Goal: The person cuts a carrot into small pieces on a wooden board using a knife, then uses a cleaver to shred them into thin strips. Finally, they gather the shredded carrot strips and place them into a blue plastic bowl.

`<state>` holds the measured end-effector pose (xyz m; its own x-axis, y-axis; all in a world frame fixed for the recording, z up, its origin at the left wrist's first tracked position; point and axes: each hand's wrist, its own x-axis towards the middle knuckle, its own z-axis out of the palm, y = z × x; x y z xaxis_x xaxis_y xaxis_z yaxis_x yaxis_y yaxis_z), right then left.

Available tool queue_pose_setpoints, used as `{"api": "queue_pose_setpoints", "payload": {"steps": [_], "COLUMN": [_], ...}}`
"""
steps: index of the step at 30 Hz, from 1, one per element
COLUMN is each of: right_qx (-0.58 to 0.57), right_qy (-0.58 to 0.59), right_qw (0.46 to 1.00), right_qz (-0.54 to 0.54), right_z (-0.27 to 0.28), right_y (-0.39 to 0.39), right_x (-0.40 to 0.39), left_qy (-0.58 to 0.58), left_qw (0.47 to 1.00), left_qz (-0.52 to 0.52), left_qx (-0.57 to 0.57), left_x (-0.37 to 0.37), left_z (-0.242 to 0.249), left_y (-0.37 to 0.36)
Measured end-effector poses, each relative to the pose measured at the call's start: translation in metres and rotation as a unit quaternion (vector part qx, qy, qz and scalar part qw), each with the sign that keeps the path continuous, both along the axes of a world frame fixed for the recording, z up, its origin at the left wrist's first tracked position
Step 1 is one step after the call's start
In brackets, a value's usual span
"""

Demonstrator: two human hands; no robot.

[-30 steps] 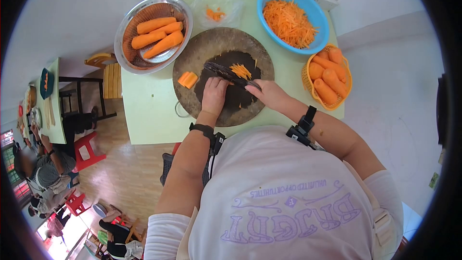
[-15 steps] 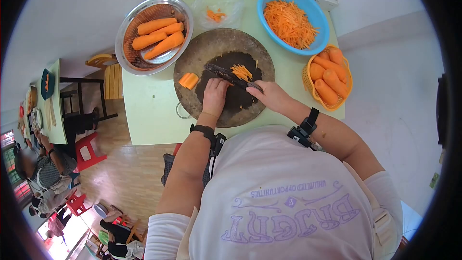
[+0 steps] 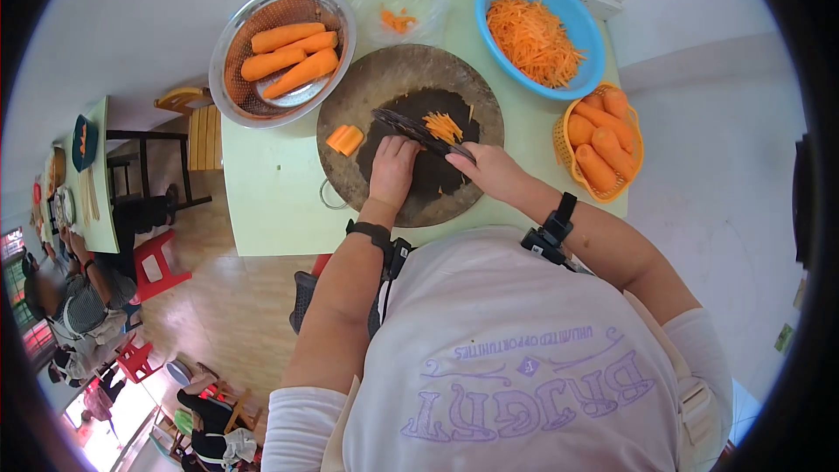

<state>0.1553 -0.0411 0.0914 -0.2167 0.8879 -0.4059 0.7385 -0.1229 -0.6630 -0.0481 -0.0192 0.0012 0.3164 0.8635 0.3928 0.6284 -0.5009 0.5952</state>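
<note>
My right hand [image 3: 495, 171] is closed round the handle of a dark-bladed kitchen knife [image 3: 409, 128], which slants across the round chopping board [image 3: 358, 79]. Close against the near side of the blade, my left hand [image 3: 392, 170] has its fingers bent and pressed down on a carrot piece, almost wholly hidden under the fingertips. Thin carrot shreds [image 3: 443, 128] lie just beyond the blade on the board's dark, wet middle. Left of the knife, cut carrot chunks [image 3: 345, 140] rest on the board.
A metal colander bowl [image 3: 229, 107] holds several peeled carrots. Beyond the board, a plastic bag [image 3: 428, 17] carries carrot scraps. Shredded carrot fills a blue basin [image 3: 596, 44]; whole carrots fill a yellow basket [image 3: 562, 147]. Other people sit at far left near red stools [image 3: 156, 264].
The whole view has shifted slightly. Both hands and the knife stay in nearly the same place on the board; the orange bit by my left fingertips is now hidden.
</note>
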Motion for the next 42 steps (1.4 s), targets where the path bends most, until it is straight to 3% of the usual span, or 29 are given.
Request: {"api": "queue_pose_setpoints", "payload": {"steps": [10,12,18,31,34,36,42], "right_qx": [-0.076,-0.023,-0.024,0.018,0.006,-0.096,-0.003], "right_qy": [0.07,0.047,-0.002,-0.018,0.002,0.059,0.045], "right_qw": [0.99,0.997,1.0,1.0,1.0,0.991,0.998], "right_qz": [-0.093,-0.055,-0.007,-0.004,-0.016,-0.068,-0.033], "right_z": [-0.006,0.002,0.009,-0.008,-0.009,-0.002,-0.002], "right_y": [-0.004,-0.006,-0.003,-0.002,0.002,0.003,-0.005], "right_x": [0.005,0.006,0.004,0.001,0.004,0.005,0.007], "left_qy": [0.013,0.015,0.017,0.026,0.015,0.021,0.015], "left_qw": [1.0,1.0,1.0,1.0,1.0,1.0,1.0], "left_qz": [-0.006,-0.005,0.001,-0.002,-0.001,-0.006,-0.009], "left_qx": [-0.004,-0.006,-0.007,-0.008,-0.012,-0.011,-0.012], "left_x": [-0.002,-0.001,-0.001,-0.002,-0.003,-0.005,-0.005], "left_z": [-0.002,0.001,0.0,-0.001,-0.002,-0.002,-0.005], "left_y": [-0.001,-0.002,-0.002,-0.002,-0.001,0.0,0.0]}}
